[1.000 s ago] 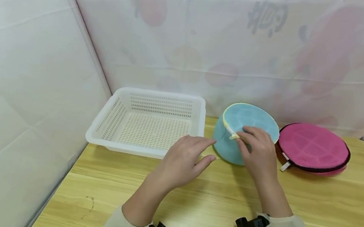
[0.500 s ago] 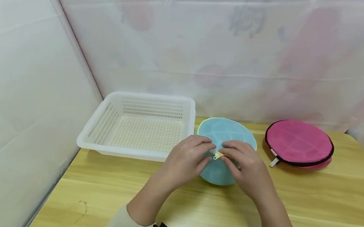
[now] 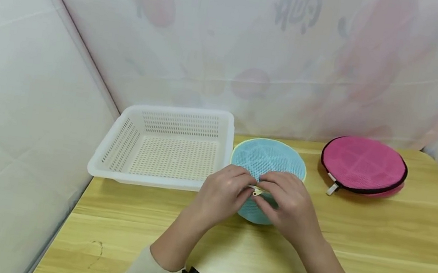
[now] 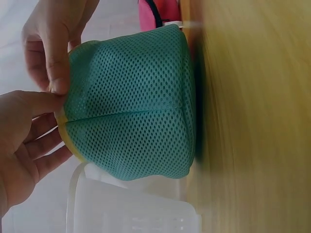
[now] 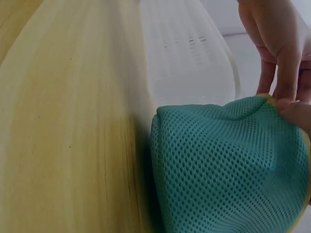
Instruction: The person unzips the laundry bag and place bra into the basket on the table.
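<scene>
A round light-blue mesh laundry bag (image 3: 269,156) with a yellow zipped rim stands on the table in front of me. My left hand (image 3: 223,193) pinches its rim at the near side between thumb and fingers. Right beside it, my right hand (image 3: 292,208) pinches the same rim, fingertips almost meeting the left ones. A pale yellow zipper pull (image 3: 257,192) shows between the two hands. The left wrist view shows the bag's side wall (image 4: 126,102) with a vertical seam running up to the pinched rim. The right wrist view shows the mesh puckered under the thumbs.
A white perforated plastic basket (image 3: 224,156) stands left of the bag. To the right lies a flattened pink mesh laundry bag (image 3: 363,165) with black trim and a white tab. A pale printed cloth (image 3: 217,37) hangs behind the wooden table (image 3: 353,260).
The left hand has come from beside the basket to the blue bag's rim and pinches it. The bag has come nearer and turned, its zipper pull now facing me between both hands.
</scene>
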A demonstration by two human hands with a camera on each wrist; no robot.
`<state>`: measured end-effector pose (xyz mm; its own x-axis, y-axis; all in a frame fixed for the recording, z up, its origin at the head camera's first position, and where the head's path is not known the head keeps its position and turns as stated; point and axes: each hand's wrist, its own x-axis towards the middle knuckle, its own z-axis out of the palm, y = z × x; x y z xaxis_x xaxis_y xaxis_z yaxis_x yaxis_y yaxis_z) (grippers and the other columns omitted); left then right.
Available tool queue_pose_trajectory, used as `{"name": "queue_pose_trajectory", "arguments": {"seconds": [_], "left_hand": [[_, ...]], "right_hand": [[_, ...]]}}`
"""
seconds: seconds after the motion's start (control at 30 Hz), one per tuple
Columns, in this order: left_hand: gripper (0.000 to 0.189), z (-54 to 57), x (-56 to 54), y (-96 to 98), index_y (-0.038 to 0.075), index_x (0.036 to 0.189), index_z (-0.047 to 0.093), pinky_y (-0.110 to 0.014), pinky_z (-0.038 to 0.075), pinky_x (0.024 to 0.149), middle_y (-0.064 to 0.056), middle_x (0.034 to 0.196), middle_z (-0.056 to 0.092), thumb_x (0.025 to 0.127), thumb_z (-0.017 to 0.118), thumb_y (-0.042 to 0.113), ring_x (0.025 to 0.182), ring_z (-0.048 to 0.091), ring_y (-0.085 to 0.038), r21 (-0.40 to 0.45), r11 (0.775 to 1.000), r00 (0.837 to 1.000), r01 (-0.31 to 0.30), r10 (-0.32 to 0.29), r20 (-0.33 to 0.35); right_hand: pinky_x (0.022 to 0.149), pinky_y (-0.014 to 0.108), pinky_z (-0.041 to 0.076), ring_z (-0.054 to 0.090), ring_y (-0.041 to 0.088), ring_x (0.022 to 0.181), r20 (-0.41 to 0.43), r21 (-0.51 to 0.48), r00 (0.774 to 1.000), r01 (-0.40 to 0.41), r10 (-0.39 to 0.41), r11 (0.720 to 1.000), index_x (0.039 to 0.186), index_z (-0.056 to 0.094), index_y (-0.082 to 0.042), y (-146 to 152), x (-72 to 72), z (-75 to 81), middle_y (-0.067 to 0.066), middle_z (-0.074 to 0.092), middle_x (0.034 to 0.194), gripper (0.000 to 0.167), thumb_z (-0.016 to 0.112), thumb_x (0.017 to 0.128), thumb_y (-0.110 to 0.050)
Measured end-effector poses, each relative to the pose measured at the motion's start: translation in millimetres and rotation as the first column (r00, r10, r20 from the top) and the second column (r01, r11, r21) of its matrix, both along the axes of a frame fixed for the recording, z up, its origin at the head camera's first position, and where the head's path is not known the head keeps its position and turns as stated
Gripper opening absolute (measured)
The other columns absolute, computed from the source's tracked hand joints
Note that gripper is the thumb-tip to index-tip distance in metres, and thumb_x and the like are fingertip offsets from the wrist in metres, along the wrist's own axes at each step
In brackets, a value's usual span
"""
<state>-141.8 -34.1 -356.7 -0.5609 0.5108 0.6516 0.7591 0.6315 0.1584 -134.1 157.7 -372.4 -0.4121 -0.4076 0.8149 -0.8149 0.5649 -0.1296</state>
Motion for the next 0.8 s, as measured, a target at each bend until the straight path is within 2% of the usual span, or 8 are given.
{"name": "queue_pose_trajectory", "arguments": {"seconds": [0.13, 0.3, 0.47, 0.57, 0.7, 0.8], "left_hand": [[0.005, 2.2, 2.0, -0.1, 0.014, 0.090, 0.076, -0.019, 0.054, 0.081, 0.006, 0.093, 0.072, 0.086, 0.076, 0.011, 0.093, 0.065, -0.011, -0.004, 1.000, 1.000, -0.003, 0.003, 0.001], [0.006, 5.4, 1.8, -1.9, 0.013, 0.089, 0.077, -0.019, 0.054, 0.082, 0.004, 0.093, 0.072, 0.084, 0.078, 0.010, 0.093, 0.065, -0.012, 0.012, 1.000, 1.000, 0.012, -0.012, 0.000], [0.006, 7.4, -2.0, -9.0, 0.013, 0.088, 0.077, -0.019, 0.054, 0.083, 0.004, 0.092, 0.072, 0.083, 0.079, 0.010, 0.092, 0.065, -0.013, 0.043, 0.999, 1.000, 0.005, -0.005, -0.001], [0.008, 8.2, -4.9, -14.8, 0.012, 0.089, 0.077, -0.020, 0.054, 0.084, 0.004, 0.092, 0.072, 0.082, 0.080, 0.009, 0.092, 0.065, -0.013, 0.058, 0.998, 1.000, -0.016, 0.015, 0.010], [0.009, 9.3, -5.2, -18.2, 0.011, 0.091, 0.077, -0.021, 0.055, 0.085, 0.002, 0.094, 0.073, 0.082, 0.080, 0.010, 0.094, 0.066, -0.014, 0.065, 0.997, 0.999, -0.035, 0.034, 0.016], [0.013, 10.6, -2.0, -14.7, 0.010, 0.096, 0.077, -0.022, 0.054, 0.087, 0.001, 0.098, 0.073, 0.084, 0.078, 0.016, 0.097, 0.066, -0.015, 0.045, 0.999, 1.000, 0.008, -0.007, -0.010]], "right_hand": [[0.088, 0.037, 0.050, 0.067, 0.026, 0.090, -0.029, -0.059, 0.999, -0.024, 0.022, 0.998, 0.091, 0.076, -0.003, 0, 2.6, 2.9, 0.008, 0.072, 0.095, 0.033, 0.060, 0.099, -0.031], [0.097, 0.023, 0.046, 0.068, 0.025, 0.088, 0.025, -0.156, 0.998, -0.046, 0.051, 0.987, 0.089, 0.077, -0.002, 1, 5.5, 3.2, 0.008, 0.073, 0.092, 0.025, 0.065, 0.095, -0.023], [0.099, 0.019, 0.046, 0.068, 0.027, 0.086, 0.034, -0.230, 0.999, -0.032, 0.041, 0.973, 0.089, 0.077, 0.001, 3, 6.7, 5.1, 0.011, 0.074, 0.090, 0.024, 0.066, 0.093, -0.019], [0.098, 0.017, 0.046, 0.068, 0.027, 0.086, 0.041, -0.241, 0.999, -0.016, 0.027, 0.970, 0.089, 0.077, 0.002, 6, 7.1, 6.0, 0.012, 0.074, 0.090, 0.024, 0.067, 0.092, -0.020], [0.097, 0.015, 0.046, 0.068, 0.026, 0.086, 0.064, -0.234, 0.998, -0.001, 0.017, 0.972, 0.089, 0.078, 0.001, 8, 7.4, 5.0, 0.011, 0.074, 0.091, 0.015, 0.072, 0.086, -0.012], [0.097, 0.015, 0.045, 0.069, 0.025, 0.086, 0.066, -0.222, 0.998, 0.013, 0.002, 0.975, 0.090, 0.078, 0.000, 6, 8.2, 3.0, 0.010, 0.074, 0.092, 0.014, 0.071, 0.085, -0.011]]}}
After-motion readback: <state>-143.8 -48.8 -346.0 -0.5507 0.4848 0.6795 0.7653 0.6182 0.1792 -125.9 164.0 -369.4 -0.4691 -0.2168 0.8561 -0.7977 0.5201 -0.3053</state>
